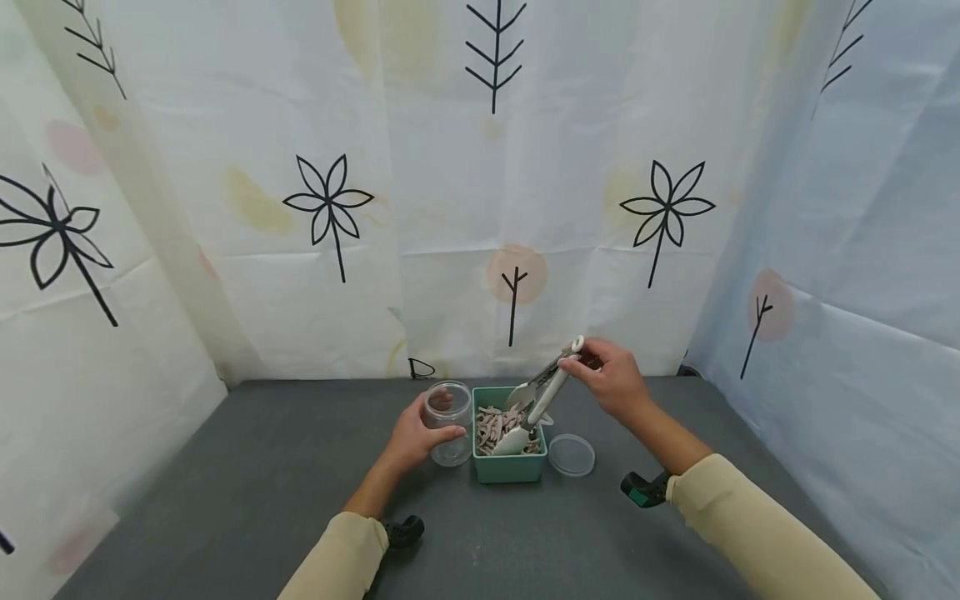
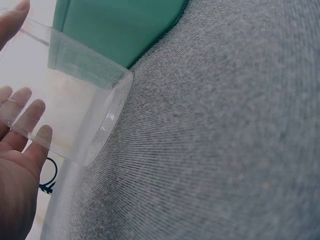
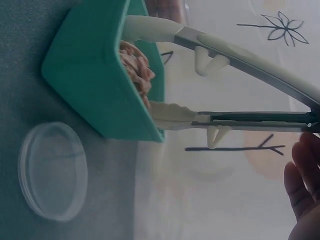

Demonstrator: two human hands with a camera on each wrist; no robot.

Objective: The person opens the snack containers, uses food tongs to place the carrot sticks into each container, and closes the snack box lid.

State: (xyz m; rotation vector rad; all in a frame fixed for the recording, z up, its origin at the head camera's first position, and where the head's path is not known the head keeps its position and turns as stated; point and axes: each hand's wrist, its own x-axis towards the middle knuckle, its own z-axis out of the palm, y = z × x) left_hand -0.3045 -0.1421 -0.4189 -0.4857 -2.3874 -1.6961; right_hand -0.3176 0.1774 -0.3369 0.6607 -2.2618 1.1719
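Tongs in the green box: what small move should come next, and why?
Probably squeeze the tongs: the right hand holds them spread, ends inside the green box of pale strips, while the left hand holds a clear jar with no strips visible inside.

Plant-printed sheets (image 1: 442,208) around a grey tabletop (image 1: 525,533) form a curtained booth.

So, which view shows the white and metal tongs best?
The right wrist view: the tongs appear large, both arms apart, but cropped at one end. The head view shows them smaller; the left wrist view, not at all.
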